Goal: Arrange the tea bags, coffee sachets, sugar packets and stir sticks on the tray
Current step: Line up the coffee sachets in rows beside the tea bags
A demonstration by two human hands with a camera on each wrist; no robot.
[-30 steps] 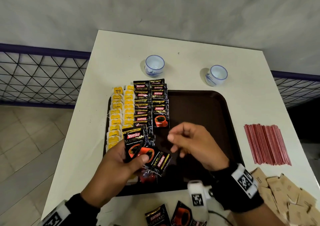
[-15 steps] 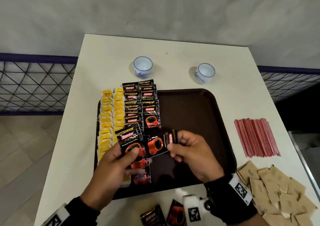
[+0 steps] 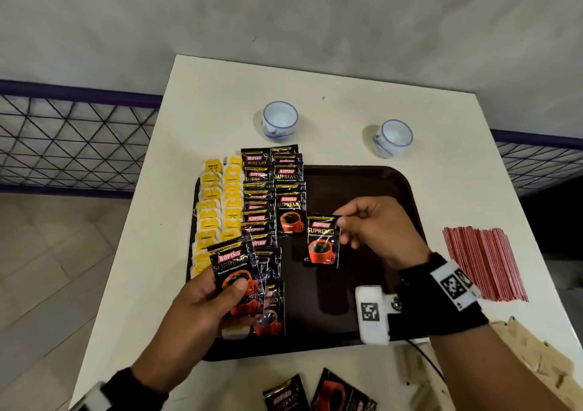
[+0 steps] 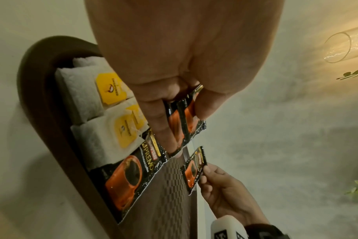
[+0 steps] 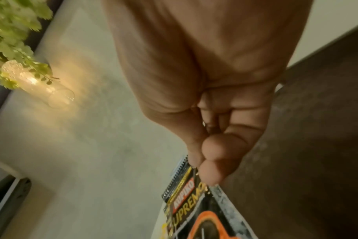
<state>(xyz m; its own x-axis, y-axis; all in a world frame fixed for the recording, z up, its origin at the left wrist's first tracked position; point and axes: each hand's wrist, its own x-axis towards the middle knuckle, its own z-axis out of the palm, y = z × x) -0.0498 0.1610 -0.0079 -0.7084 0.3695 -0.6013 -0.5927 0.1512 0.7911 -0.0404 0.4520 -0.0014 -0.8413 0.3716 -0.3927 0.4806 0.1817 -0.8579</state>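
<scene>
Right hand (image 3: pixel 375 231) pinches coffee sachet (image 3: pixel 322 241) above brown tray (image 3: pixel 362 186). Left hand (image 3: pixel 202 303) grips sachet stack (image 3: pixel 235 272). Stir sticks (image 3: pixel 482 262), sugar packets (image 3: pixel 536 363), two cups (image 3: pixel 279 121) on counter (image 3: pixel 220 95).

The left grip (image 3: pixel 202 300) covers the lower part of the fanned coffee sachets (image 3: pixel 235 272) it holds, so their count cannot be told. Beneath that grip, the nearest tea bags (image 3: pixel 210 208) of the yellow rows are hidden, only a white corner showing. The lone sachet (image 3: pixel 322 242) has its top right corner buried in the right grip (image 3: pixel 375 231); in the right wrist view its lower half is cut off by the frame's bottom edge. Nearer the person than both grips, two loose sachets (image 3: pixel 318 393) run off the bottom edge, and the brown sugar packets (image 3: pixel 536 360) right of the right grip are blurred and cut off.
</scene>
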